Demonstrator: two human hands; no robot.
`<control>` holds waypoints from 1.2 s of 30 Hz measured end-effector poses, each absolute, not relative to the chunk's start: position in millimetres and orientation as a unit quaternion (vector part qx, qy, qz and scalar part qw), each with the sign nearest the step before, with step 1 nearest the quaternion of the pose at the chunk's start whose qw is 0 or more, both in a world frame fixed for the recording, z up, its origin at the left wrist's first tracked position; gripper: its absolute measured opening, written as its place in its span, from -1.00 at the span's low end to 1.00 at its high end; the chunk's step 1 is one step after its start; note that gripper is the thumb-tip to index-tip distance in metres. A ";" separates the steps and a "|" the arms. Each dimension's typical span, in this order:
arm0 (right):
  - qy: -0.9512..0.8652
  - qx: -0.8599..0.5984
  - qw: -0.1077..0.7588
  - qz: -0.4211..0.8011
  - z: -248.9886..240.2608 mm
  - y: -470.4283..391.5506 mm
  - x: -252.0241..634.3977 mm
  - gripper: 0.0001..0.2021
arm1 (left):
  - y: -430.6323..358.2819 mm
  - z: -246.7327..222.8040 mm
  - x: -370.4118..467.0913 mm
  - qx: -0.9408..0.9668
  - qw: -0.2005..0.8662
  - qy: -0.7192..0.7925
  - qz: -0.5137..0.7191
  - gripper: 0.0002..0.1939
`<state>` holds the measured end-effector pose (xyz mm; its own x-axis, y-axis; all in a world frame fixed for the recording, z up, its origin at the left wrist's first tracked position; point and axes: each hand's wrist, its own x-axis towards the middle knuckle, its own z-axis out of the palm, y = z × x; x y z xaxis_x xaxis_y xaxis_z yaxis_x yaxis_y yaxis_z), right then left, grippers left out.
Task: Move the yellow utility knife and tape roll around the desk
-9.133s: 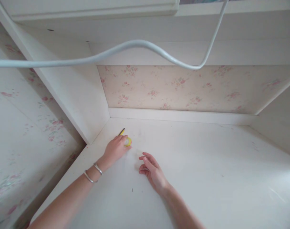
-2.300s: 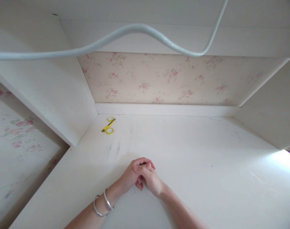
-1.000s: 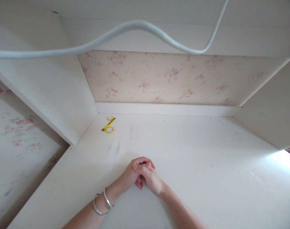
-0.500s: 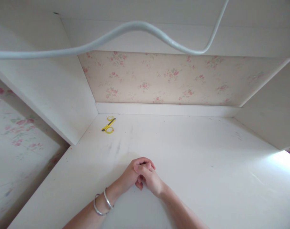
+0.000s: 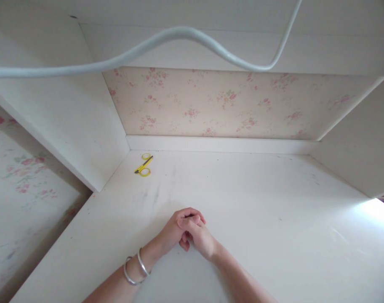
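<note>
Nothing has shifted since a moment ago: the left hand (image 5: 171,232) and right hand (image 5: 201,238) stay clasped together, fingers curled over each other, gripping nothing but one another, resting on the white desk (image 5: 274,219) near its front edge. Two silver bangles (image 5: 135,267) circle the left wrist. Wide bare surface runs off to the right edge. Far off in the back-left corner, just beside the side panel (image 5: 68,122), lie a yellow utility knife (image 5: 144,164) and two yellow tape rolls (image 5: 145,172), well apart from both hands. Overhead sags a white cable (image 5: 179,33).
</note>
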<state>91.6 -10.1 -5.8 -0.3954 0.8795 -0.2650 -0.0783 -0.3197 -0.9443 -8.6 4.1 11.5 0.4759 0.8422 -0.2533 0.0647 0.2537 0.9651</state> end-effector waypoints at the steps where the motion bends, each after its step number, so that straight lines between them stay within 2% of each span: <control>1: -0.466 -0.427 0.349 0.692 -5.3 -10.4 91.6 -0.57 | 4.0 11.9 -8.6 0.537 0.673 0.420 0.289 -0.62; 5: -0.458 -0.421 0.356 0.697 -1.8 -10.6 91.1 -0.62 | 4.1 13.2 -8.7 0.537 0.677 0.416 0.283 -0.61; 12: -0.480 -0.423 0.347 0.685 -3.2 -9.3 91.1 -0.56 | 4.7 8.3 -8.1 0.542 0.665 0.424 0.289 -0.62; 19: -0.471 -0.410 0.359 0.694 -11.0 -9.8 91.7 -0.61 | 4.3 9.4 -8.5 0.540 0.671 0.420 0.287 -0.61; 36: -0.478 -0.425 0.347 0.686 1.3 -10.5 91.4 -0.57 | 5.0 6.5 -8.4 0.540 0.667 0.427 0.285 -0.61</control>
<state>91.4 -10.5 1.3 -0.3979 0.8823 -0.2515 -0.0687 -0.3021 -0.9508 -8.4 5.0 6.5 0.4730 0.8414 -0.2614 0.0801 0.2544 0.9638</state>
